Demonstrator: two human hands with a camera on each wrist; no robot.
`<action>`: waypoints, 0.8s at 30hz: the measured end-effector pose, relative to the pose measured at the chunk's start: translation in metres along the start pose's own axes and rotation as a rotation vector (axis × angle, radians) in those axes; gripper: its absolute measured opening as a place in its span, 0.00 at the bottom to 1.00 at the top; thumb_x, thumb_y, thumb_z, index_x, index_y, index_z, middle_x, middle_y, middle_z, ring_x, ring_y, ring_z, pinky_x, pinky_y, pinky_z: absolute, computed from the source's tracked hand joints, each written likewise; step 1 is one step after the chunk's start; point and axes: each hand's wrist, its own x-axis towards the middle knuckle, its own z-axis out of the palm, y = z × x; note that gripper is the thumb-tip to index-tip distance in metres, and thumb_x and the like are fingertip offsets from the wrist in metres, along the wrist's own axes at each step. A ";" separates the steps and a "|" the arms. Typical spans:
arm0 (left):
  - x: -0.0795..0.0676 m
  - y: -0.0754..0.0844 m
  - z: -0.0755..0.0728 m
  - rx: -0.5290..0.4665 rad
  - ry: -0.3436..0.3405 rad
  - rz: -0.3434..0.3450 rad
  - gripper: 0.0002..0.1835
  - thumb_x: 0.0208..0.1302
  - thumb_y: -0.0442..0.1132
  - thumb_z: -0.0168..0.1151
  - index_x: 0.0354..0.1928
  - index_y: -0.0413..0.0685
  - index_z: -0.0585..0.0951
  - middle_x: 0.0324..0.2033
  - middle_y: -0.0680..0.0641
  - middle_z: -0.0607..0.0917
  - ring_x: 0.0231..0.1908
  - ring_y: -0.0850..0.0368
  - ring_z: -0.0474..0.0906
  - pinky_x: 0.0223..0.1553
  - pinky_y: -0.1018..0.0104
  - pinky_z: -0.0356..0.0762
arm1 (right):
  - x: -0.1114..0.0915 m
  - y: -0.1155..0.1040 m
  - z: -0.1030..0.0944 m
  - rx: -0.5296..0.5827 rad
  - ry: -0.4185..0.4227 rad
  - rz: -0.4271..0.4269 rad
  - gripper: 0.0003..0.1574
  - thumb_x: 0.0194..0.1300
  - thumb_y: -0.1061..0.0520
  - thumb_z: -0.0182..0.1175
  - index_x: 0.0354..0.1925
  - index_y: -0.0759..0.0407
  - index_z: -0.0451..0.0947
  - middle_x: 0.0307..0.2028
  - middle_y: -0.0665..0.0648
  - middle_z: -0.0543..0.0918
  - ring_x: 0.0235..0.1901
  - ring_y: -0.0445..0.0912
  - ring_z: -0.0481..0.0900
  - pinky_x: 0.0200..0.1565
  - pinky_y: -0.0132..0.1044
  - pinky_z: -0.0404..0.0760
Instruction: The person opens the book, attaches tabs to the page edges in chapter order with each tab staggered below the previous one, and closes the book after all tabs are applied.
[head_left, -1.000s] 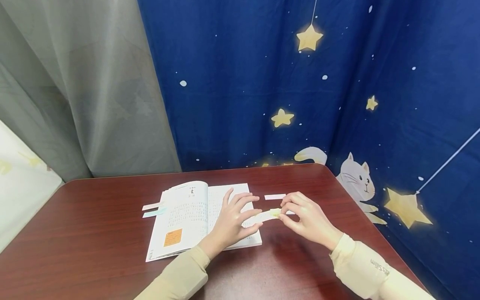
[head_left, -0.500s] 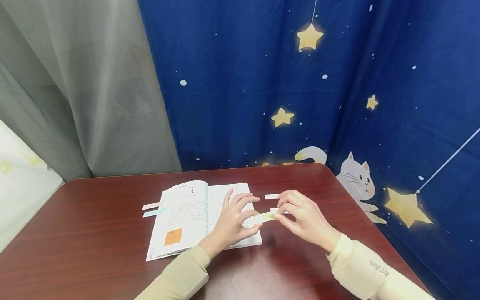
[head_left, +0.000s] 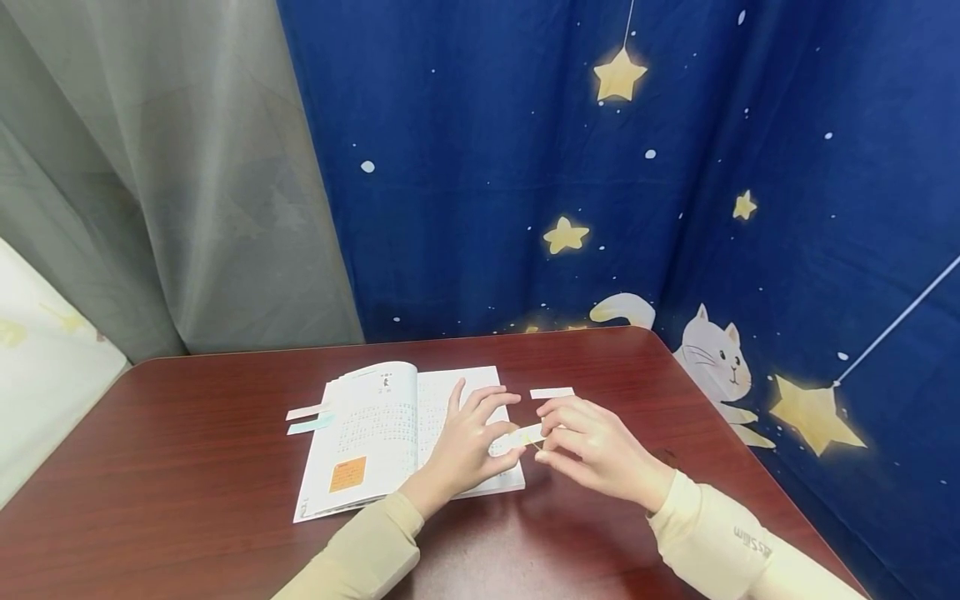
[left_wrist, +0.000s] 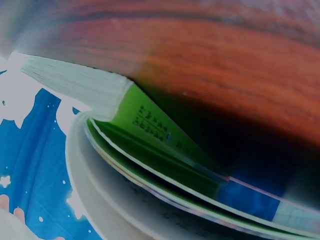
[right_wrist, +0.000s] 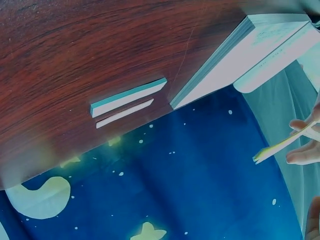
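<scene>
My left hand [head_left: 468,442] pinches a thin strip of sticky index tabs [head_left: 529,435] between thumb and index finger, its other fingers spread over the book's right page. The right wrist view shows the strip [right_wrist: 277,149] with a yellow edge, its free end slightly fanned. My right hand [head_left: 600,446] is bent close around that end in the head view, thumb and index fingertip apart. No right-hand fingers show in the right wrist view. Under the left hand lies an open book [head_left: 375,417], with two tabs, one pinkish [head_left: 303,412] and one light blue [head_left: 306,427], sticking out left.
An orange square [head_left: 347,474] is on the left page. Beyond the right hand a pale strip [head_left: 551,392] lies on the dark red table [head_left: 202,450]; the right wrist view also shows a thicker blue-edged strip [right_wrist: 129,97] beside it. A blue star-patterned curtain [head_left: 480,167] hangs behind.
My right hand has moved left along the strip toward the left hand, and its thumb and index fingertip have come apart. The left hand has stayed in place, still pinching the strip.
</scene>
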 end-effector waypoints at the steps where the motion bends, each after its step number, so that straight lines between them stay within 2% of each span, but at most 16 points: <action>1: 0.000 0.000 0.000 0.001 0.000 -0.001 0.09 0.40 0.47 0.67 0.25 0.52 0.82 0.46 0.49 0.75 0.52 0.52 0.66 0.52 0.38 0.47 | 0.000 -0.001 0.000 0.002 -0.002 -0.010 0.07 0.55 0.55 0.61 0.24 0.56 0.76 0.32 0.51 0.76 0.43 0.48 0.73 0.45 0.39 0.71; 12: 0.000 0.000 0.002 0.000 -0.013 -0.023 0.09 0.41 0.47 0.66 0.24 0.52 0.83 0.47 0.50 0.75 0.52 0.52 0.65 0.51 0.37 0.48 | 0.002 0.000 -0.002 0.035 0.033 -0.019 0.08 0.56 0.54 0.59 0.24 0.55 0.75 0.33 0.52 0.76 0.42 0.49 0.74 0.44 0.40 0.71; 24: -0.001 -0.001 0.005 -0.025 -0.036 -0.040 0.09 0.42 0.48 0.66 0.24 0.52 0.82 0.47 0.51 0.74 0.53 0.52 0.64 0.50 0.36 0.49 | -0.002 0.001 -0.006 -0.013 0.055 -0.065 0.09 0.56 0.55 0.59 0.25 0.59 0.78 0.31 0.53 0.76 0.40 0.50 0.75 0.41 0.40 0.73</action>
